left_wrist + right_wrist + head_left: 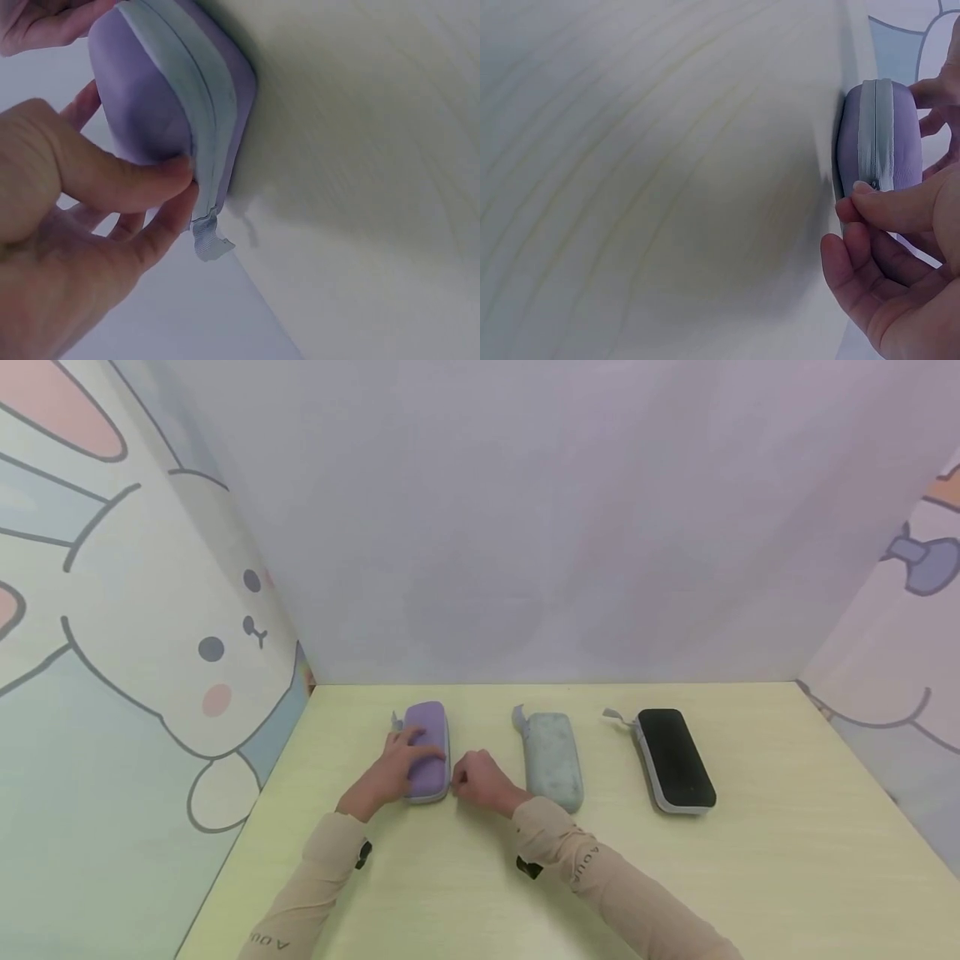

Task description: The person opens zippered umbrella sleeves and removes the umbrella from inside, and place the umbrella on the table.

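Observation:
The purple zip case [426,718] lies at the left of the table, its grey zip band [876,127] closed along the side in the right wrist view. My left hand [392,770] grips the case from above, fingers spread over its top; in the left wrist view the thumb and a finger of the left hand [82,202] meet at its edge near the grey fabric tab [210,241]. At the case's near right corner, my right hand [486,781] pinches the zip pull between thumb and forefinger. The pull itself is mostly hidden by the fingers.
A pale grey-green case [553,756] with a tab lies right of my right hand, partly behind the wrist. Farther right lies a black-topped case [675,756] with a light side. Light fabric walls with cartoon drawings stand around the pale yellow table [450,893].

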`<state>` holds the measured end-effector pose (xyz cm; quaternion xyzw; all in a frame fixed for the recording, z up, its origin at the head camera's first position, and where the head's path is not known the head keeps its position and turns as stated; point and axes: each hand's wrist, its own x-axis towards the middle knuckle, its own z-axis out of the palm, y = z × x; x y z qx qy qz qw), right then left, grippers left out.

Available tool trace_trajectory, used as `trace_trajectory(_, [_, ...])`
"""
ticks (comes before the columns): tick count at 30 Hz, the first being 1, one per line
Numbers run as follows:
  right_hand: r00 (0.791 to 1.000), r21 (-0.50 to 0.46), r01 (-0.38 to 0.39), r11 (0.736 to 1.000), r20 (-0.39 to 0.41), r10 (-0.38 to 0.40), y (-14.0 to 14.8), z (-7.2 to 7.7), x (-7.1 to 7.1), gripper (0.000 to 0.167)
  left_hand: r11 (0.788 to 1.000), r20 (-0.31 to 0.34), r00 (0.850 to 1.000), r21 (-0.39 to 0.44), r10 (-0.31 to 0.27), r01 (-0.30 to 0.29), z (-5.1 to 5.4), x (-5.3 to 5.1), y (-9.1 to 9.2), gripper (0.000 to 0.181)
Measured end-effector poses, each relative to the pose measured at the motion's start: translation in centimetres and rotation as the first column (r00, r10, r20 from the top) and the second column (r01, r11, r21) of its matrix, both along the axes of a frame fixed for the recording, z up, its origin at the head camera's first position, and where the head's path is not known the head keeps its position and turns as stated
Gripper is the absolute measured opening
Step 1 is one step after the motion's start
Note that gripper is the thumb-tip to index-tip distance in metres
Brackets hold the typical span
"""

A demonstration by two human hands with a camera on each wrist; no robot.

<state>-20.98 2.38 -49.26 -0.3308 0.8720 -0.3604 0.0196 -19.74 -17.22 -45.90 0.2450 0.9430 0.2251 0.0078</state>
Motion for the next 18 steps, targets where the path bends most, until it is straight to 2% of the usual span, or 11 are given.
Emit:
trace_trajectory(9, [0.999,-0.018,0.033,0.999,0.01,-0.033,0.45,0.13,0.21,0.018,0.999,-0.045,0.998,-0.004,0.041,-0.041,-0.25,0.13,0.38,0.065])
trace_trajectory(18, [0.999,-0.037,0.046,0.998,0.006,-0.045,0.91,0.23,0.73,0.017,0.995,-0.019,0.995,-0.008,0.098,-0.098,-0.48,0.24,1.0,0.065])
